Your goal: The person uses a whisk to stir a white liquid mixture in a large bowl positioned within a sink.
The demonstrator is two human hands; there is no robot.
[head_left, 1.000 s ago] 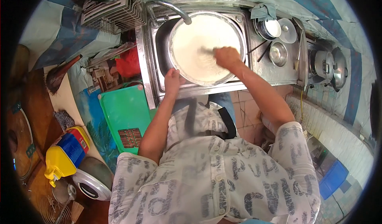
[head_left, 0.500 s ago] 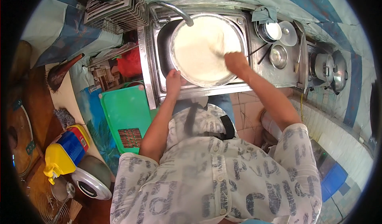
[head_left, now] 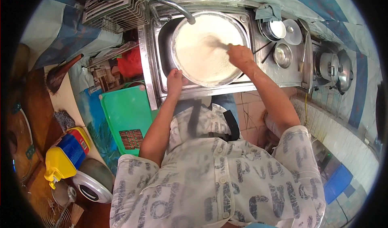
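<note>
A wide round basin (head_left: 174, 58) sits over the steel sink, nearly covered inside by a pale cream batter-like liquid (head_left: 198, 64). My left hand (head_left: 176, 81) is closed on the basin's near left rim. Over the right part of the basin, my right hand (head_left: 241, 57) grips a greyish stirring utensil (head_left: 220, 45). The utensil's head is smeared by motion in the liquid, so whether it is a whisk or a spoon cannot be made out. A curved faucet (head_left: 178, 6) reaches over the basin's far left edge.
Right of the sink stand stacked bowls (head_left: 277, 30) and a small metal bowl (head_left: 282, 55); farther right are lidded pots (head_left: 329, 68). A wire dish rack (head_left: 117, 11) is at upper left. A green plastic board (head_left: 121, 106) and yellow jug (head_left: 60, 163) lie lower left.
My right hand has shifted slightly up, and the utensil's head has swept left through the liquid. My left hand stays at the basin rim.
</note>
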